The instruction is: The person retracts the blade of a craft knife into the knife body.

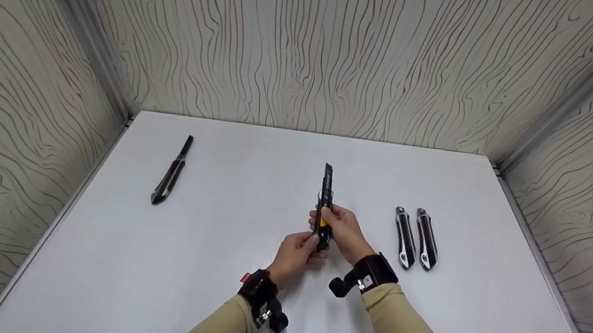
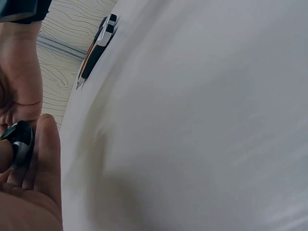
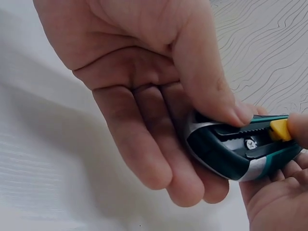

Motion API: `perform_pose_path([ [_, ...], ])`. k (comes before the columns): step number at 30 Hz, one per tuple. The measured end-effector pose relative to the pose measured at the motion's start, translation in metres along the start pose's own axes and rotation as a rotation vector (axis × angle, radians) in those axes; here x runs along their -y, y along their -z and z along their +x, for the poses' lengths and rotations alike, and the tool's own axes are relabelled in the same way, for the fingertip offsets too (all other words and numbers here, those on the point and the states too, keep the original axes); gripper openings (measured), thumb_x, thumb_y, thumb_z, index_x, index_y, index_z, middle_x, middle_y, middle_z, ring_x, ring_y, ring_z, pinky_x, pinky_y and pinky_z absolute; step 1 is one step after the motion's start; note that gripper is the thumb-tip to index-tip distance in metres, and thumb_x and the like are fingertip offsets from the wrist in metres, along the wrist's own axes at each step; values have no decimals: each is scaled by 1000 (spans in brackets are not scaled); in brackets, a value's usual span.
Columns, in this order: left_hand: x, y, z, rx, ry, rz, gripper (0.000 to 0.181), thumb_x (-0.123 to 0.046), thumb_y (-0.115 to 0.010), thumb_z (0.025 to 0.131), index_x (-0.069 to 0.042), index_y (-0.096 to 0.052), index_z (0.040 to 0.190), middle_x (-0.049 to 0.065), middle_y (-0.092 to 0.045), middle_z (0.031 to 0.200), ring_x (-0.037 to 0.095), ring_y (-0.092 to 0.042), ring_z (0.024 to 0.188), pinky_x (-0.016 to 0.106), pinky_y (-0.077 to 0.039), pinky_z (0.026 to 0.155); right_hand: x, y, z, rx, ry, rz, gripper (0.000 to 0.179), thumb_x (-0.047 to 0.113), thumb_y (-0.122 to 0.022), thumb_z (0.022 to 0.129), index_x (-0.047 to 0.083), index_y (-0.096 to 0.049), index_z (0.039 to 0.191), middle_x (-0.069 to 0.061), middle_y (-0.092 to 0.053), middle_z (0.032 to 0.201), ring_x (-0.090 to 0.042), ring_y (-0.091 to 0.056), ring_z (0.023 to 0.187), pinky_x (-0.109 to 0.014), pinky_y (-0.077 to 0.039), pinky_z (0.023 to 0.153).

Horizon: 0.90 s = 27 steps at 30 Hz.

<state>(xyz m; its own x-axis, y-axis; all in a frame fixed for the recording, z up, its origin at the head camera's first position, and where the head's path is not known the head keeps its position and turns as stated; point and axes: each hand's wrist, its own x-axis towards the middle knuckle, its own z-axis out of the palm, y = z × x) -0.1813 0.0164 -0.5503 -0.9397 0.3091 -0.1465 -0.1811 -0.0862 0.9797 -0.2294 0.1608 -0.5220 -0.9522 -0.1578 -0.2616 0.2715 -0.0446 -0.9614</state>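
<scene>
A dark utility knife with silver trim points away from me over the middle of the table, its dark blade sticking out at the far end. My right hand grips the body, thumb on the yellow slider. At the butt end, my left hand pinches the knife between thumb and fingers. The right wrist view shows this end close up, with a screw in the slot and the left thumb along the edge. In the left wrist view the knife's butt lies against the left fingers.
Two similar knives lie side by side on the white table, right of my hands, no blade showing. Another knife lies far left, its narrow dark end pointing away. Wood-grain panels wall the table at the back and sides.
</scene>
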Motion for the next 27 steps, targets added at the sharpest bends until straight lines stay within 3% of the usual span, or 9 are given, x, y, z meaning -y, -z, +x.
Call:
perform_pose_path([
  [6,0,2,0,9,-8,-10,33,-17,-46,103,9,-60,119,25,-70,103,28,-72,89,41,-60,83,-1,0,0,23,1,-15,40,17,-45,104,-10,-46,134,-21,-62,122,-15,-67,100,-26,-55,90],
  [12,1,4,-1,43,-21,-18,37,-17,-44,105,11,-55,125,27,-67,113,36,-70,100,43,-58,89,-1,1,1,39,1,-7,41,16,-44,104,-11,-44,135,-19,-63,122,-16,-66,101,-26,-54,92],
  [16,4,2,-4,43,3,-52,41,-21,-42,105,11,-54,127,29,-65,116,36,-69,102,41,-58,89,2,1,1,27,-10,6,41,15,-45,104,-11,-44,135,-22,-61,125,-16,-66,102,-27,-54,94],
  [27,9,-1,-7,41,-18,-129,36,-17,-45,104,12,-57,121,30,-67,112,36,-70,101,38,-59,89,4,-2,1,-5,-38,85,42,26,-47,104,-3,-49,134,-19,-63,125,-19,-68,104,-31,-54,96],
])
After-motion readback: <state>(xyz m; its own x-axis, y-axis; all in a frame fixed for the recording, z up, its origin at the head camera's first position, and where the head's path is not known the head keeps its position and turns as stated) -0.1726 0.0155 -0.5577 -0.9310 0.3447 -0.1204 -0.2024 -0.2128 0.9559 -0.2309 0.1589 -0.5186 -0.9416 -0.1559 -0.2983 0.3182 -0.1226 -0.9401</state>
